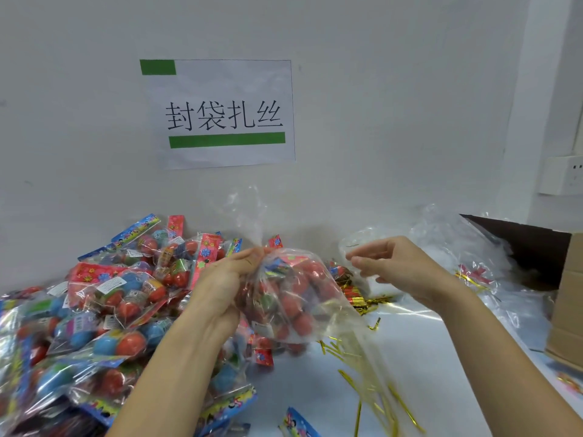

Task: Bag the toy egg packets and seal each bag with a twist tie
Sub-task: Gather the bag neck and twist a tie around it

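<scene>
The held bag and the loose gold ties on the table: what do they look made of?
Bag: thin clear plastic film, glossy; it crinkles, and the red eggs show through. Gold ties: shiny metallic-foil strips, some kinked, so probably a wire core, though none shows.

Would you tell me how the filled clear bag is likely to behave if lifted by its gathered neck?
The clear bag would probably sag, its film looking thin and floppy. The round toy eggs inside may shift. The left hand grips its neck, which looks slippery.

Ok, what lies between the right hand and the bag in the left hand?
Head view: just a bare gap between the right hand and the filled bag; gold twist ties lie on the table beneath it.
</scene>
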A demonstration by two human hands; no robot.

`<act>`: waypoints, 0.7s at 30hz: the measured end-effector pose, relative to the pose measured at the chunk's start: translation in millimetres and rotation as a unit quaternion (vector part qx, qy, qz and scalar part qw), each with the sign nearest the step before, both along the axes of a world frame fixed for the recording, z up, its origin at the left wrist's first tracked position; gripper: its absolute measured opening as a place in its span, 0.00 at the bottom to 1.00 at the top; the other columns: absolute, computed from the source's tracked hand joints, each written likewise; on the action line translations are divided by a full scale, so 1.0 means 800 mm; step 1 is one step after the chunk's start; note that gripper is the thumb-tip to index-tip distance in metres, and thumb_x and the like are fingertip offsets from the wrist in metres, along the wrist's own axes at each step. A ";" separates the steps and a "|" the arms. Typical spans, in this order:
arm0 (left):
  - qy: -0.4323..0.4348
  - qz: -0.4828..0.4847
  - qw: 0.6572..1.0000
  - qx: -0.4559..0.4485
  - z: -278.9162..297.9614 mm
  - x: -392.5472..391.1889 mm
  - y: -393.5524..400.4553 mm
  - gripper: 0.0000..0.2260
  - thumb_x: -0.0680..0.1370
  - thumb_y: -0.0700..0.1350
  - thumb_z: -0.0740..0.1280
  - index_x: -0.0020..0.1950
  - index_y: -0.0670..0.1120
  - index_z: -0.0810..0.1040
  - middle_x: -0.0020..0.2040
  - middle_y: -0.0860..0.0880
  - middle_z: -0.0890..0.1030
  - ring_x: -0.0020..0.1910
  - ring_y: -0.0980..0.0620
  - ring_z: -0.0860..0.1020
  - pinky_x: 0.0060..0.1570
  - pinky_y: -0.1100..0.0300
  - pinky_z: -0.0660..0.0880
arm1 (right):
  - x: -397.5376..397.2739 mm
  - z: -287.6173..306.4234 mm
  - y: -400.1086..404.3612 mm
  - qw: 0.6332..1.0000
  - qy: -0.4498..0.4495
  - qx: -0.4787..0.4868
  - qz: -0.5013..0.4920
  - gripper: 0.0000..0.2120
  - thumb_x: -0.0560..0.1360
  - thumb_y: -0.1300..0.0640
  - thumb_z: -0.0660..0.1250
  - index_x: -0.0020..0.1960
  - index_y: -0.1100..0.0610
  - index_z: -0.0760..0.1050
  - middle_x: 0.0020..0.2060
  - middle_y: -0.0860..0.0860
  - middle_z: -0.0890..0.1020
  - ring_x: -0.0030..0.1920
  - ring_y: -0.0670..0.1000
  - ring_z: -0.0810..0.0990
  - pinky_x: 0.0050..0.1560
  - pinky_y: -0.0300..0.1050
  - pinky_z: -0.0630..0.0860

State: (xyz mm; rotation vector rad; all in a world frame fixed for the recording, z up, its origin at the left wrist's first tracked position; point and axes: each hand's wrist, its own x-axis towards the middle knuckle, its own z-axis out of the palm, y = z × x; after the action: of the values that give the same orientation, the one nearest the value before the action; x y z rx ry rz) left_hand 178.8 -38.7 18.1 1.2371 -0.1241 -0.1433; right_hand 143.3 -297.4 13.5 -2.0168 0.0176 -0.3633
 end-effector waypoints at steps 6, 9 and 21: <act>0.001 0.010 0.999 -0.034 0.000 0.003 0.009 0.21 0.67 0.42 0.72 0.60 0.38 0.82 0.52 0.41 0.85 0.49 0.43 0.84 0.47 0.51 0.79 | 0.017 -0.052 -0.017 0.963 0.155 -0.208 -0.079 0.03 0.75 0.53 0.74 0.46 0.52 0.83 0.43 0.50 0.85 0.42 0.47 0.82 0.43 0.39 0.75; -0.005 0.007 0.999 -0.036 0.002 0.001 0.007 0.23 0.65 0.42 0.73 0.59 0.39 0.82 0.51 0.42 0.86 0.48 0.44 0.85 0.46 0.52 0.79 | 0.025 -0.077 -0.020 0.944 0.186 -0.240 -0.125 0.05 0.73 0.52 0.76 0.46 0.53 0.83 0.44 0.51 0.83 0.46 0.52 0.82 0.49 0.42 0.78; -0.009 0.002 0.999 -0.050 0.001 -0.002 0.002 0.23 0.64 0.41 0.74 0.59 0.39 0.82 0.50 0.41 0.86 0.48 0.44 0.85 0.47 0.53 0.81 | 0.038 -0.115 -0.012 0.940 0.161 -0.255 -0.160 0.06 0.71 0.58 0.74 0.37 0.51 0.79 0.38 0.49 0.82 0.42 0.50 0.81 0.46 0.46 0.79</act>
State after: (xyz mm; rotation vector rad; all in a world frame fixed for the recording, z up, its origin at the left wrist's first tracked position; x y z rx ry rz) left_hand 177.5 -37.4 19.2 1.1384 -0.1427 -0.1204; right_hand 173.6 -307.0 -78.8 -2.5776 0.5085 -0.2520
